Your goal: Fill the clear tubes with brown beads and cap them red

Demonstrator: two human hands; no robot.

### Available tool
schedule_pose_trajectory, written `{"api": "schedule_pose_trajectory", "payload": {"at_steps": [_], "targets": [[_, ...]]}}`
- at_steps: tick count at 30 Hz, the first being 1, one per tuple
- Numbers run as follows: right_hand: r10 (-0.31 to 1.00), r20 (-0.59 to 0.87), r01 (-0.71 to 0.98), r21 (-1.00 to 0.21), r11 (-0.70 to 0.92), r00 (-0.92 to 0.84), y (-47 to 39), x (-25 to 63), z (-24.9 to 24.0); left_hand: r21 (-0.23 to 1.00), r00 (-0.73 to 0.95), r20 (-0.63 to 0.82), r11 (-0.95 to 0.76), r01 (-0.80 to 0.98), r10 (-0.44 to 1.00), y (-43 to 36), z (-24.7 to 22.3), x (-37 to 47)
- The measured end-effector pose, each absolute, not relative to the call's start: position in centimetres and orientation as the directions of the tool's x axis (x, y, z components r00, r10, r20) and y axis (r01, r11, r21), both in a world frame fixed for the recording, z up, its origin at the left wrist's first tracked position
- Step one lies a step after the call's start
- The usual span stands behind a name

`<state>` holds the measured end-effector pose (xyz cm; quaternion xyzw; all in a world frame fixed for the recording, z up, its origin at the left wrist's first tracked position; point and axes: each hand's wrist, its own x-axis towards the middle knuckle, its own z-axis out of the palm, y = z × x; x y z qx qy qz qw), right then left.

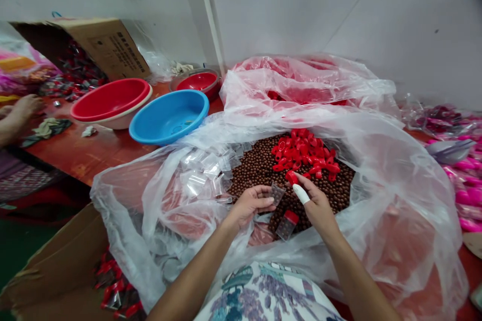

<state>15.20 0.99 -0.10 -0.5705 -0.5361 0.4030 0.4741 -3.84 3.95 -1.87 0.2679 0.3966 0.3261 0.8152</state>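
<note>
My left hand (254, 204) pinches a small clear plastic container (277, 193) over a heap of brown chocolate balls (256, 160). My right hand (314, 203), with a white cover on one finger, grips a red cap (291, 177) close to that container; the two are apart. Behind my right hand, a pile of red caps (301, 150) rests on the balls. Clear empty containers (203, 170) lie heaped on the left. A red-capped container (287, 224) lies on the balls below my hands. A large clear plastic sheet (391, 160) surrounds all of these.
A blue basin (169, 118) and a red basin (111, 100) stand at the back left. Beyond them is a tipped cardboard box (109, 47). Another open box (56, 271) sits low at left. Pink packets (469, 180) lie right. Another person's hand (26, 108) is far left.
</note>
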Motion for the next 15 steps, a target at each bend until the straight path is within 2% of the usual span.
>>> {"api": "schedule_pose_trajectory", "payload": {"at_steps": [10,15], "targets": [[0.981,0.161,0.326,-0.927,0.187,-0.104,1.54,14.59,-0.03,0.721,0.483,-0.462,0.632,-0.284,0.744,3.21,-1.27,-3.66],[0.974,0.202,0.515,-0.827,0.225,-0.1,1.5,15.24,-0.4,0.73,0.452,-0.468,0.621,-0.286,0.759,3.06,-1.57,-3.97]]}}
